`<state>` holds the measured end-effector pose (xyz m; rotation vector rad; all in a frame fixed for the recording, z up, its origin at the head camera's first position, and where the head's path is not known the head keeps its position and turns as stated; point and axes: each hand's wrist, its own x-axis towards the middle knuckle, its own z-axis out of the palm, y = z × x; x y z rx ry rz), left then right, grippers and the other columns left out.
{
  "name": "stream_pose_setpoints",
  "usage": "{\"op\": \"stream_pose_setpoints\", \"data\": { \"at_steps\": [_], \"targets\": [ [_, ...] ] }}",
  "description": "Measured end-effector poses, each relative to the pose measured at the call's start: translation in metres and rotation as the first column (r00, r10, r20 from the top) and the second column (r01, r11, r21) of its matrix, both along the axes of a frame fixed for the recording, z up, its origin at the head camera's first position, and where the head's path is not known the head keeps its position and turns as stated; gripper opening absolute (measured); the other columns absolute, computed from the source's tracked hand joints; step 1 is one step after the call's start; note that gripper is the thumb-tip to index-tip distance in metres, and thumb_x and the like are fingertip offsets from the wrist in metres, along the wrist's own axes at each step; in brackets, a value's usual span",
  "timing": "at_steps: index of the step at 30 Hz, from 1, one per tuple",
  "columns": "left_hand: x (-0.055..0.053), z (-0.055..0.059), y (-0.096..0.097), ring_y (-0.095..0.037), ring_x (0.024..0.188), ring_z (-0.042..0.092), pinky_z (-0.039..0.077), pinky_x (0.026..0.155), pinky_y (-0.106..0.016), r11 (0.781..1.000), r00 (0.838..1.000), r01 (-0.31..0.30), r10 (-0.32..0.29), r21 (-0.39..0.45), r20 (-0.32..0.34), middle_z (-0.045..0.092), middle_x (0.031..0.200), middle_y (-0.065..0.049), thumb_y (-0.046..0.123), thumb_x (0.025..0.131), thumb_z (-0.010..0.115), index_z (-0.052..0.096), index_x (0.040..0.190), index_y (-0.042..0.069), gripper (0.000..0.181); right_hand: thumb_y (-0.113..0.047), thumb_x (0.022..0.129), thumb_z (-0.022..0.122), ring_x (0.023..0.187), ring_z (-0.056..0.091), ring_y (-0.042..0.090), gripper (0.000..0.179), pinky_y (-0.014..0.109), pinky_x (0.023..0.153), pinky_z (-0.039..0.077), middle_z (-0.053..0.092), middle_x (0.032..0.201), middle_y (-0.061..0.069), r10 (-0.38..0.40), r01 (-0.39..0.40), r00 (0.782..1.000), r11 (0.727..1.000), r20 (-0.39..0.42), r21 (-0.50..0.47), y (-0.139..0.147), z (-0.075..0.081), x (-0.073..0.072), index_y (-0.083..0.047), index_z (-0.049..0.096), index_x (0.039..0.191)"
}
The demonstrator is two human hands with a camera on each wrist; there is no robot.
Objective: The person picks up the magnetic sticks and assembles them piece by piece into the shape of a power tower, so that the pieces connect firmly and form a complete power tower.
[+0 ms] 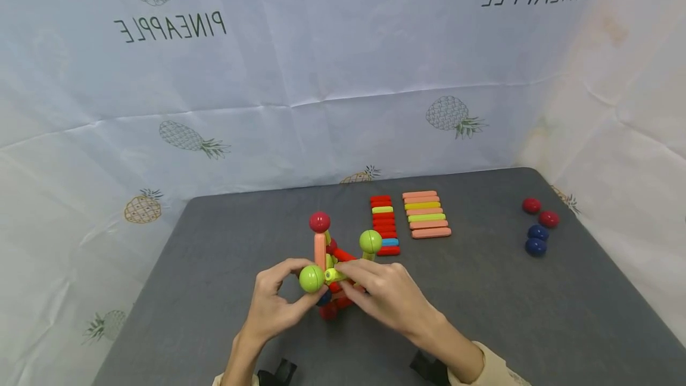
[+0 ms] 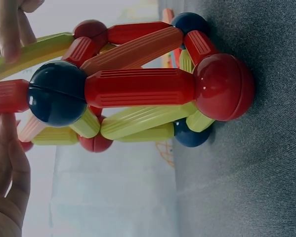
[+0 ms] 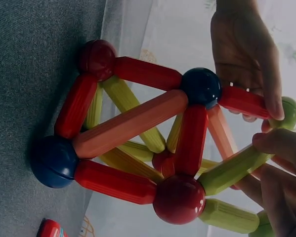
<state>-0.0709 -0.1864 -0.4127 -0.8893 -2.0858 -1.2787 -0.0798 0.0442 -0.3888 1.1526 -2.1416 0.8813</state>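
A tower of toy magnetic rods and balls stands on the dark table (image 1: 241, 243). In the head view my left hand (image 1: 270, 308) holds a green ball (image 1: 311, 279) at its upper near-left corner between thumb and fingers. A red rod (image 3: 244, 102) runs from that ball down to a blue ball (image 3: 201, 87). My right hand (image 1: 388, 293) pinches a yellow-green rod (image 3: 236, 170) that slants from a dark red ball (image 3: 179, 199) toward the green ball. The fingertips of both hands meet close by this ball. Another green ball (image 1: 370, 241) tops the tower's right side.
Behind the tower lie a row of short rods (image 1: 383, 225), mostly red, and a row of longer rods (image 1: 430, 232), mostly orange-pink. At the far right are two red balls (image 1: 532, 205) and two blue balls (image 1: 536, 247). A pineapple-print cloth (image 1: 321, 64) hangs behind the table.
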Motion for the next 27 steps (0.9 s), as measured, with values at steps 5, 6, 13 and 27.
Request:
{"op": "stream_pose_setpoints", "data": {
  "at_steps": [5, 6, 13, 27],
  "targets": [
    [0.000, 0.001, 0.000, -0.005, 0.078, 0.063, 0.053, 0.075, -0.017, 1.000, 1.000, -0.004, 0.004, 0.001, 0.013, 0.074, 0.092, -0.004, 0.003, 0.075, 0.089, 0.071, 0.111, 0.012, 0.041, -0.008, 0.073, 0.091, 0.071, 0.072, 0.005, 0.032, 0.009, 0.062, 0.051, 0.079, 0.096, -0.002, -0.040, 0.042, 0.998, 0.998, -0.038, 0.045, -0.003, 0.000, 0.001, -0.011, 0.078, 0.103],
    [0.000, 0.001, 0.001, -0.005, 0.078, 0.063, 0.053, 0.075, -0.017, 1.000, 1.000, -0.008, 0.008, 0.000, 0.016, 0.074, 0.092, -0.004, 0.003, 0.074, 0.089, 0.071, 0.111, 0.012, 0.042, -0.009, 0.073, 0.091, 0.071, 0.072, 0.005, 0.033, 0.009, 0.061, 0.051, 0.079, 0.096, -0.003, -0.050, 0.052, 0.998, 0.997, -0.044, 0.053, -0.004, -0.001, 0.001, -0.011, 0.079, 0.103],
    [0.002, 0.002, 0.002, -0.006, 0.072, 0.059, 0.050, 0.069, -0.019, 0.998, 0.996, -0.065, 0.066, -0.012, 0.056, 0.074, 0.091, -0.005, 0.001, 0.071, 0.090, 0.071, 0.109, 0.012, 0.043, -0.012, 0.073, 0.092, 0.074, 0.073, 0.006, 0.033, 0.012, 0.061, 0.053, 0.079, 0.096, -0.003, -0.102, 0.104, 0.994, 0.993, -0.037, 0.063, -0.006, 0.001, 0.002, -0.012, 0.080, 0.104],
    [0.005, -0.001, 0.002, -0.005, 0.079, 0.062, 0.056, 0.068, -0.025, 0.980, 0.960, -0.163, 0.184, -0.112, 0.211, 0.071, 0.098, 0.002, 0.016, 0.073, 0.093, 0.065, 0.120, 0.015, 0.056, -0.019, 0.079, 0.089, 0.067, 0.061, 0.006, 0.029, 0.020, 0.057, 0.052, 0.066, 0.082, -0.003, -0.026, 0.123, 0.927, 0.964, 0.374, -0.237, 0.042, -0.015, -0.022, -0.014, 0.066, 0.096]
  ]
}}
